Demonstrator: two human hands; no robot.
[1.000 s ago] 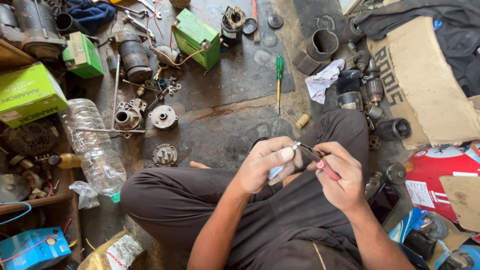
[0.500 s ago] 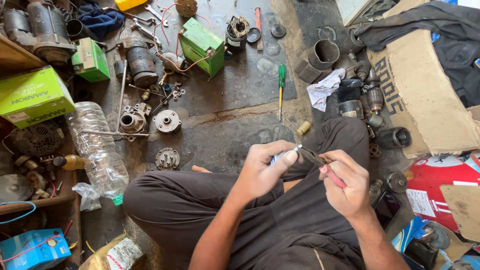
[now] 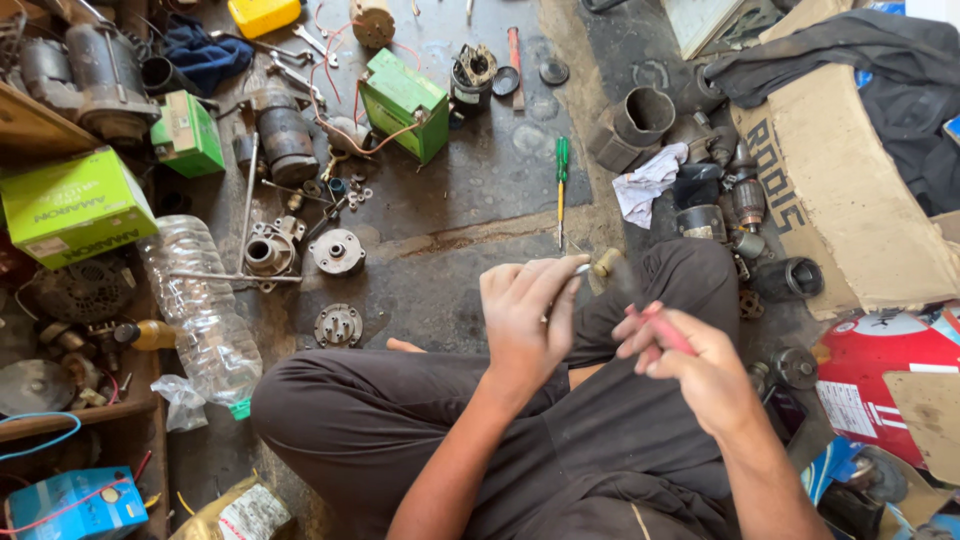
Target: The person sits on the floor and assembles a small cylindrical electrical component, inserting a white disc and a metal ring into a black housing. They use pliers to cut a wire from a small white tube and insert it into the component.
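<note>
One red-handled tool (image 3: 662, 328) sits gripped in the closed right hand (image 3: 700, 370) above the lap, while the left hand (image 3: 525, 315), fingers curled, pinches one small metal piece (image 3: 580, 269) beside it, with two green boxes (image 3: 405, 105) and one green screwdriver (image 3: 561, 190) on the floor beyond.

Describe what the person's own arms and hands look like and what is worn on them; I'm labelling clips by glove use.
Both arms are bare from elbow to fingertip: no gloves, sleeves, watch or bracelet show. The left hand and right hand show no rings, as far as the blur lets me tell. Dark brownish-grey trousers cover the crossed legs below them.
</note>
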